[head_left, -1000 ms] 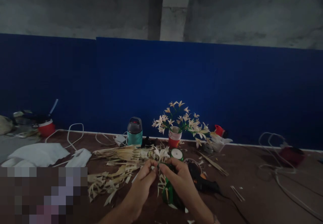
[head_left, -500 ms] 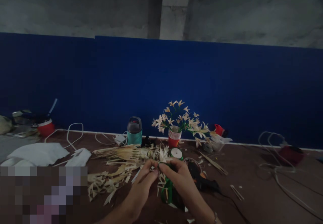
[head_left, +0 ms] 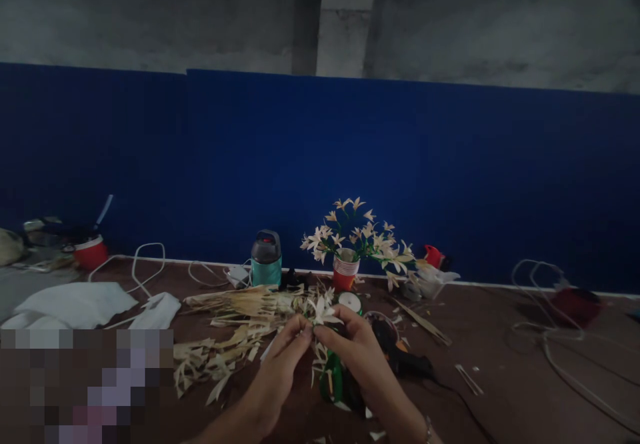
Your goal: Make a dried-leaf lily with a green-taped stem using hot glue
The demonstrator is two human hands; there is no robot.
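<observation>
My left hand and my right hand meet in front of me, thumbs and forefingers pinched together. Between their fingertips is the base of a pale artificial flower with pointed petals; its stem is mostly hidden by my fingers. A roll of green tape lies below, beside my right wrist. Just beyond my hands is a green-edged spool with a white face. Dried husk pieces spread to the left of my left hand. A black glue gun lies right of my right hand.
Finished flowers stand in stacked red-and-white cups near the blue wall panel. A teal-and-grey container is to their left. White cloth lies far left. Cables run across the right side of the brown table.
The flower has turned in my fingers, and its petals now show wider and lower. My right fingers have shifted slightly, and the green strip seen by them earlier is now mostly out of sight.
</observation>
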